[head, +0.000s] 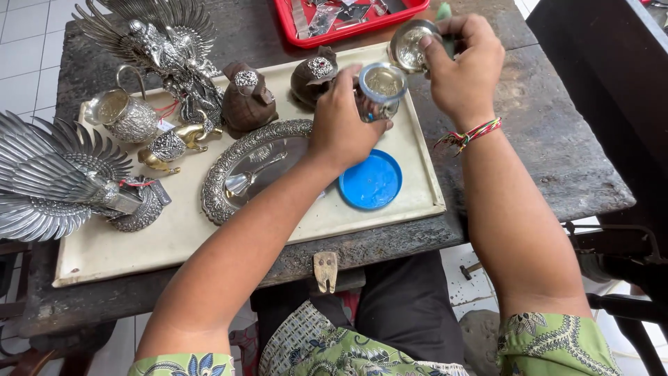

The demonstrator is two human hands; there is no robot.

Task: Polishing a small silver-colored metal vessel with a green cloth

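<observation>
My left hand (342, 120) grips a small round silver jar (382, 85), its open mouth facing up, above the cream tray (181, 230). My right hand (465, 64) holds a small silver bowl-shaped lid (410, 43) just beyond the jar, with a green object partly hidden behind the fingers. A coloured string bracelet (470, 135) circles my right wrist. A blue round plastic lid (371, 179) lies on the tray below my left hand.
On the tray lie an oval embossed silver plate (240, 150) with a spoon (250, 177), two dark shell ornaments (247, 97), a silver cup (125, 115), a gold figurine (170, 147) and winged silver statues (52, 177). A red tray (348, 21) sits at the far edge.
</observation>
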